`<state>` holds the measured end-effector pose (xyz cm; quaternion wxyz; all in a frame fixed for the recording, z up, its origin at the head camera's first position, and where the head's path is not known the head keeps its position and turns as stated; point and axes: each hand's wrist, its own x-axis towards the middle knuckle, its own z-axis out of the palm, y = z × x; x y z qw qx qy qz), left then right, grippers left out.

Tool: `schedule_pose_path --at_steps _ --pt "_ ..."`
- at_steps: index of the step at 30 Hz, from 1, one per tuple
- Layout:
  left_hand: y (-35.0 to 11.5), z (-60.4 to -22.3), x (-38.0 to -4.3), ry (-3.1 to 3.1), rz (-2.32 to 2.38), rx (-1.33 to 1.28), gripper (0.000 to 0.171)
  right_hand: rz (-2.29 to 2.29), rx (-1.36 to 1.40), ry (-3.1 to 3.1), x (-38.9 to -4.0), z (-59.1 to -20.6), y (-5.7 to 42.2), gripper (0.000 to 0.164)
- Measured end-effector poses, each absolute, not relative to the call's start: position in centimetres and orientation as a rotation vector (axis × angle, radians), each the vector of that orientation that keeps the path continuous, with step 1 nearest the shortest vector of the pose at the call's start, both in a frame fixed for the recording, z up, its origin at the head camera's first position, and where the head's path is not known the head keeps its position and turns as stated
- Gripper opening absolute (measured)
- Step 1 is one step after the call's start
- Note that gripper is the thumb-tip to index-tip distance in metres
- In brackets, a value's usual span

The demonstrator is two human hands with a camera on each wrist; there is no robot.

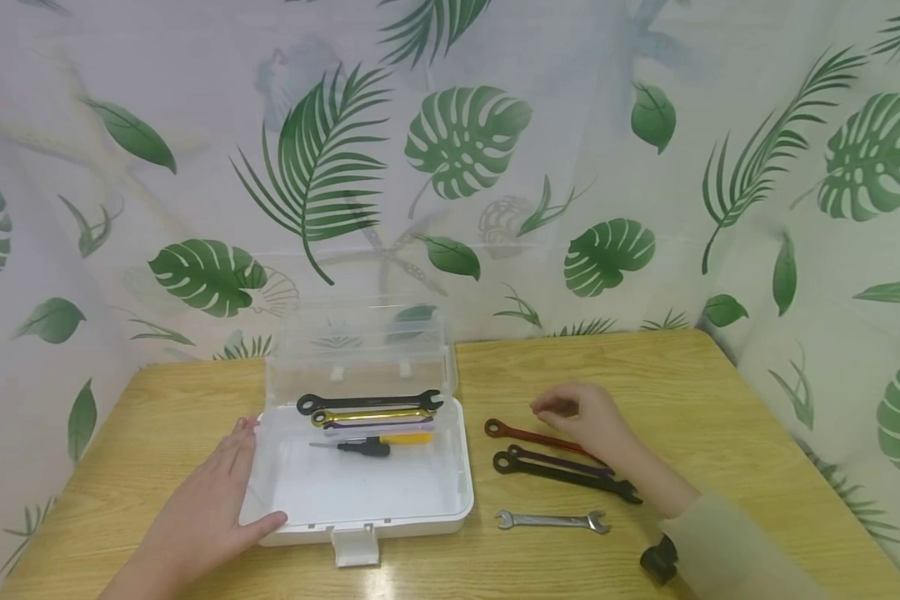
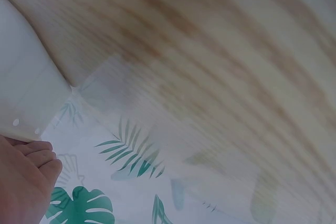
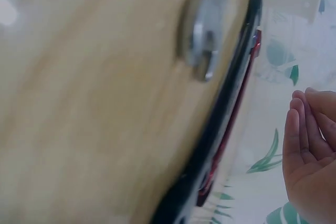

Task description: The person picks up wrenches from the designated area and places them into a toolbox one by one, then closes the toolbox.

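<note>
My left hand (image 1: pixel 213 492) rests along the left side of a white plastic toolbox (image 1: pixel 360 504), fingers extended and thumb on its front rim. In the box lie a black wrench (image 1: pixel 375 403), a gold wrench (image 1: pixel 375 415), a purple wrench (image 1: pixel 382 425), a yellow-handled screwdriver (image 1: pixel 405 438) and a black-handled screwdriver (image 1: pixel 363 448). My right hand (image 1: pixel 588 421), loosely bent and holding nothing, is over the far end of a red wrench (image 1: pixel 540 437). Nearer me on the table lie another purple wrench (image 1: pixel 562 461), a second black wrench (image 1: pixel 562 475) and a silver open-end wrench (image 1: pixel 551 521).
The toolbox's clear lid (image 1: pixel 360 342) stands raised at the back, near the leaf-patterned curtain (image 1: pixel 480 275). A white latch (image 1: pixel 356 547) hangs at the box's front. Everything sits on a wood-grain table (image 1: pixel 690 383).
</note>
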<state>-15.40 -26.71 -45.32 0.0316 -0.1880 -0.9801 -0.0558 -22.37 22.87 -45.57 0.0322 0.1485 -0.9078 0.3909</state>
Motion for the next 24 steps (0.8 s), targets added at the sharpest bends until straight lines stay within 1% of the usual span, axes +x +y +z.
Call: schedule_pose_path --at_steps 8,24 --pt "-26.7 -45.3 -15.3 -3.021 -0.177 -0.575 0.12 1.214 0.398 -2.823 -21.8 -46.4 23.8 0.012" --pt "-26.7 -45.3 -15.3 -3.033 -0.171 -0.567 0.12 1.181 0.371 -2.916 -22.1 -47.9 24.3 0.011"
